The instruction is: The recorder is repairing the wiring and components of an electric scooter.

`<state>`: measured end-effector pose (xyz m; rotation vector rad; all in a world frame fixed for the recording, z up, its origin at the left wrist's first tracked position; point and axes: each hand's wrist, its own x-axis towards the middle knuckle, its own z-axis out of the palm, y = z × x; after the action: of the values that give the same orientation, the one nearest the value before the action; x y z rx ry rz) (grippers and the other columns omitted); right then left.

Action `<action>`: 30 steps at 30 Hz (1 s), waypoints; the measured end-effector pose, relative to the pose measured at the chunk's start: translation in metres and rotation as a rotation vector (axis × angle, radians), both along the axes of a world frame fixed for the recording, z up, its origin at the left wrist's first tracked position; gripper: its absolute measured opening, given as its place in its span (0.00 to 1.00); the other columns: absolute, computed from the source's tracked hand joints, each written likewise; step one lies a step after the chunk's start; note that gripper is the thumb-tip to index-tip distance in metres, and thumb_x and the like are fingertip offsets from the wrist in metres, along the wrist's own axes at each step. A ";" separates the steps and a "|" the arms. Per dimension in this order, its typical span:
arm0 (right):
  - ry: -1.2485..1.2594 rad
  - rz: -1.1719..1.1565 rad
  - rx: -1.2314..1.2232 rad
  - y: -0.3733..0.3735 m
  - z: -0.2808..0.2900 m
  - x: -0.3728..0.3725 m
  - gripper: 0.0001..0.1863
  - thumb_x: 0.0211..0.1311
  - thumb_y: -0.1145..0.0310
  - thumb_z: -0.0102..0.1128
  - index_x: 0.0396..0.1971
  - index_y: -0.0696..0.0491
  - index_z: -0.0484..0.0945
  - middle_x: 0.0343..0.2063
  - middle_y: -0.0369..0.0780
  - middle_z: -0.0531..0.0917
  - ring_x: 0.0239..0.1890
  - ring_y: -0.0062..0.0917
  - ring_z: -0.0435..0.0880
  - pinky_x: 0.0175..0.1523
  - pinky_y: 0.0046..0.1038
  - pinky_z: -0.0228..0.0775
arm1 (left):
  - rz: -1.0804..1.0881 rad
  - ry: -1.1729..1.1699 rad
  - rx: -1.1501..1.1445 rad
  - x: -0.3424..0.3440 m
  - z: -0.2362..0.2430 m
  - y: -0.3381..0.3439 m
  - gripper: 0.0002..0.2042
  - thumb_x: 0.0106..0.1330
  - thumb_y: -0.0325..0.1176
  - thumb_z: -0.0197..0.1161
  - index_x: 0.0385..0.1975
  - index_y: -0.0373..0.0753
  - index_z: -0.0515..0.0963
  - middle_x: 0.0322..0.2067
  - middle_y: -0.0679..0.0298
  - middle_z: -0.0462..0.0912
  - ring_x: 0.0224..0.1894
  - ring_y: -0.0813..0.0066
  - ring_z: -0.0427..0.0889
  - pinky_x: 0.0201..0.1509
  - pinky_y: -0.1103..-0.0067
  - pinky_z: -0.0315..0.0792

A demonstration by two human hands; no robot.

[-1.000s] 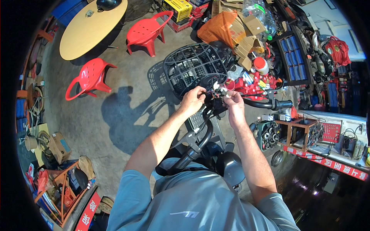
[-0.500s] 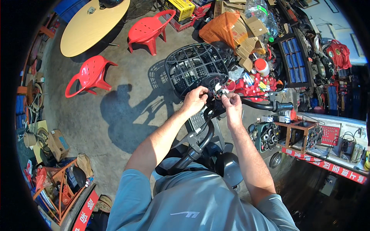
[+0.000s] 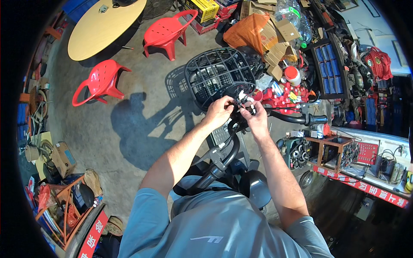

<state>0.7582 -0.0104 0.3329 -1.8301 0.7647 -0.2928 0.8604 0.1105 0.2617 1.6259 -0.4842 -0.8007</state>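
Both hands are at a bundle of thin wires with white connectors at the head of a black two-wheeler, behind its handlebar. My left hand is closed in a pinch on the wires from the left. From the right, my right hand closes thumb and fingers on the wires, a little apart from the left. The exact strands in the fingertips are too small to make out. The black handlebar reaches out on the right; its other grip points back toward my body. Just beyond the wires sits a black basket.
Two red plastic chairs and a round table stand at the far left. Cardboard, a red-lidded jar and other clutter crowd the far right. A workbench with equipment is at the right, and an orange rack at the near left.
My right hand has shifted slightly left, its fingers now curled closer in on the wires. The white connectors have moved a little. My left hand stays nearly in place.
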 end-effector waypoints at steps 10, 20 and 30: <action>0.056 -0.252 0.376 -0.028 0.004 0.013 0.07 0.66 0.67 0.60 0.33 0.56 0.78 0.21 0.33 0.77 0.22 0.18 0.74 0.29 0.22 0.67 | 0.018 0.117 -0.053 0.000 0.011 0.002 0.11 0.69 0.27 0.57 0.48 0.34 0.77 0.33 0.60 0.85 0.30 0.76 0.83 0.37 0.77 0.78; 0.101 -0.243 0.388 -0.034 0.009 0.021 0.07 0.65 0.68 0.60 0.32 0.57 0.77 0.20 0.33 0.76 0.21 0.18 0.73 0.27 0.22 0.65 | -0.002 0.149 -0.041 0.002 0.010 0.001 0.11 0.69 0.25 0.58 0.50 0.35 0.77 0.36 0.62 0.84 0.32 0.79 0.82 0.40 0.79 0.77; 0.065 -0.203 0.433 -0.036 0.006 0.015 0.07 0.66 0.69 0.60 0.30 0.54 0.76 0.21 0.32 0.76 0.21 0.17 0.74 0.28 0.22 0.64 | -0.020 0.151 0.001 0.005 0.013 0.003 0.11 0.69 0.27 0.58 0.49 0.35 0.77 0.35 0.61 0.84 0.32 0.78 0.83 0.40 0.78 0.77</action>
<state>0.7735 -0.0461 0.3386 -1.3626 0.9789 -0.1803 0.8650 0.1135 0.2747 1.5502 -0.3935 -0.9314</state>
